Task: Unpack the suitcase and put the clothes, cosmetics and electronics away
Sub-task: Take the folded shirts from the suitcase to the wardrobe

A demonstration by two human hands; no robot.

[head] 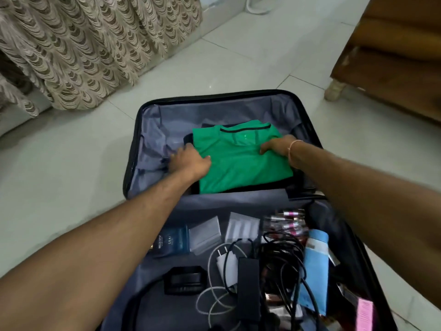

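Both hands, left (188, 161) and right (274, 148), fingers curled gripping a folded green shirt (241, 163) in the suitcase (133, 149); next, probably lift it out level.

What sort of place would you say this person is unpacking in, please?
Probably a bedroom at home: the open suitcase lies on a pale tiled floor, beside a patterned curtain and wooden furniture.

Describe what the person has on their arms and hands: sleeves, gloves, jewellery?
Both forearms are bare, with no sleeves in view and no gloves. The left hand shows no ring, watch or band. The right hand has a thin pale pink thread bracelet round the wrist. No other markings can be made out.
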